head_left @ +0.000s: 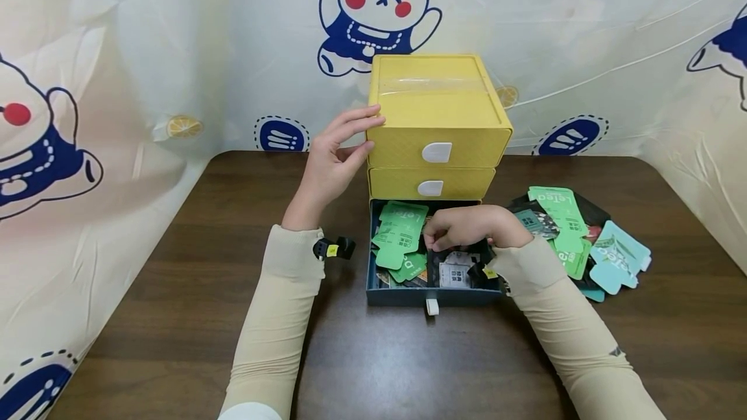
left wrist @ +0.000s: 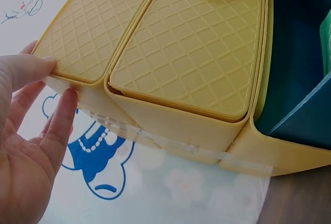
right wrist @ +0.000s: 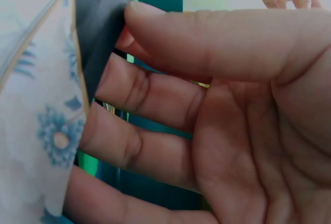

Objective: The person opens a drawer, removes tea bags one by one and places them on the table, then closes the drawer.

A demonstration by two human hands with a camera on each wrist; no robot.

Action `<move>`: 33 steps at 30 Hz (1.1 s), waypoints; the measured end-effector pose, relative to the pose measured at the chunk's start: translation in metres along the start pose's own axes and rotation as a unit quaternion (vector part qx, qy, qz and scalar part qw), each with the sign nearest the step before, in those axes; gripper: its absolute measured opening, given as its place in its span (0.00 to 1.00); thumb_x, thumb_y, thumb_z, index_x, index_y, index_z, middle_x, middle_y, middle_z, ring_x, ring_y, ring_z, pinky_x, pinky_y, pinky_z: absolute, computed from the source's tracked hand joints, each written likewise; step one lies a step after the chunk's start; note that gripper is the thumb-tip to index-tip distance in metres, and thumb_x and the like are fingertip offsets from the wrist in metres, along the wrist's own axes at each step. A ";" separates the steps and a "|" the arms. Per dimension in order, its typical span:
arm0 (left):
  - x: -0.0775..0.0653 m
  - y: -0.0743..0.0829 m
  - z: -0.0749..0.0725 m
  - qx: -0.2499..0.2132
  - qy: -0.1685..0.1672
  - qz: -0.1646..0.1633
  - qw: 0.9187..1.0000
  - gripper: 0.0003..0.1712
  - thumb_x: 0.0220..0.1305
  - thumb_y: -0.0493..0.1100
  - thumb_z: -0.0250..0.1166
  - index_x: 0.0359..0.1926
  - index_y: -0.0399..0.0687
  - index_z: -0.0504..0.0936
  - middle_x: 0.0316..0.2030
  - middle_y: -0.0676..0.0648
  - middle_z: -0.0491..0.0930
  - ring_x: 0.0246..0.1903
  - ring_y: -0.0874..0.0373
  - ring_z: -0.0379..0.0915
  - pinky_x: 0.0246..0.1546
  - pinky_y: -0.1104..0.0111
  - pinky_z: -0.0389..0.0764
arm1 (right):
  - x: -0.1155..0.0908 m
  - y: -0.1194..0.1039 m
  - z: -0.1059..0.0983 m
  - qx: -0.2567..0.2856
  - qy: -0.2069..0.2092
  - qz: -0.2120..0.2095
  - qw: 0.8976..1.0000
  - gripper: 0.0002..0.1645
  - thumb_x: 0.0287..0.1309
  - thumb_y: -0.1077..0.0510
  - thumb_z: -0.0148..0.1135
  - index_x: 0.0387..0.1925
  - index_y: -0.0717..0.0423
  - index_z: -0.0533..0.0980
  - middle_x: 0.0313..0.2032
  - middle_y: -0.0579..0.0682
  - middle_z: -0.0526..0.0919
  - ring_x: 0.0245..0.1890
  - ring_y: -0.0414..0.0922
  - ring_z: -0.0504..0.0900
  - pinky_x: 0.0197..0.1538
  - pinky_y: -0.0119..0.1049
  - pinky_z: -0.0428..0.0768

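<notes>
My left hand (head_left: 335,154) touches the left side of a yellow drawer box (head_left: 438,99), its fingertips on the upper corner and side edge; the left wrist view shows the waffle-patterned drawer fronts (left wrist: 191,48) beside it. Below, a dark blue drawer (head_left: 403,298) is pulled out. My right hand (head_left: 467,225) is over that drawer's right half and pinches a black packet with a white, blue-flowered front (right wrist: 57,131) between thumb and fingers. Several green cut-out cards (head_left: 403,225) lie in the drawer's left part. A dark packet with a pale label (head_left: 455,275) shows below my right hand.
Right of the drawer, a loose pile of green cards (head_left: 557,209), light blue cards (head_left: 618,251) and dark packets lies on the brown table (head_left: 373,361). A white pull tab (head_left: 432,306) hangs from the drawer front. A printed curtain (head_left: 262,31) stands behind.
</notes>
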State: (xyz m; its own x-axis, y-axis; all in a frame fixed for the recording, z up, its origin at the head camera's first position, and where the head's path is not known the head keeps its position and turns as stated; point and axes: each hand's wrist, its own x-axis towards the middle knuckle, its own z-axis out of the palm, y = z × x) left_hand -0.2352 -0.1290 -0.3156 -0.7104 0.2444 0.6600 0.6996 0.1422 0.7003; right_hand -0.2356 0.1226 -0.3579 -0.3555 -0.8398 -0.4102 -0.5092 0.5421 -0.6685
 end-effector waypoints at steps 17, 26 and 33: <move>0.000 0.001 0.000 0.006 0.002 -0.011 1.000 0.19 0.66 0.28 0.61 0.57 0.37 0.81 0.64 0.44 0.75 0.62 0.56 0.74 0.49 0.67 0.86 | -0.020 -0.007 -0.008 0.038 0.119 0.009 0.992 0.10 0.72 0.67 0.49 0.33 0.60 0.74 0.25 0.44 0.68 0.24 0.39 0.67 0.29 0.29 0.70; 0.000 0.001 0.000 0.005 0.000 -0.008 1.000 0.19 0.66 0.28 0.61 0.57 0.36 0.81 0.64 0.43 0.75 0.62 0.56 0.74 0.48 0.68 0.86 | -0.054 -0.008 -0.020 0.026 0.188 0.022 0.982 0.10 0.72 0.64 0.50 0.34 0.58 0.75 0.27 0.48 0.72 0.24 0.41 0.71 0.27 0.30 0.72; 0.000 0.001 0.000 0.007 0.002 -0.012 1.000 0.19 0.66 0.28 0.61 0.57 0.37 0.81 0.64 0.44 0.75 0.62 0.56 0.74 0.48 0.68 0.86 | -0.094 0.002 -0.029 0.060 0.235 0.041 0.969 0.08 0.72 0.64 0.50 0.42 0.61 0.76 0.30 0.51 0.74 0.27 0.42 0.74 0.28 0.32 0.77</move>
State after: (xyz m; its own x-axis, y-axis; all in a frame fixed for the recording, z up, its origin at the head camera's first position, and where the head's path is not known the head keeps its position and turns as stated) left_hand -0.2343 -0.1285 -0.3149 -0.7272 0.2376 0.6440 0.6833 0.1612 0.7121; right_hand -0.2261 0.2036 -0.3021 -0.7228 -0.6733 -0.1557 -0.3794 0.5749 -0.7250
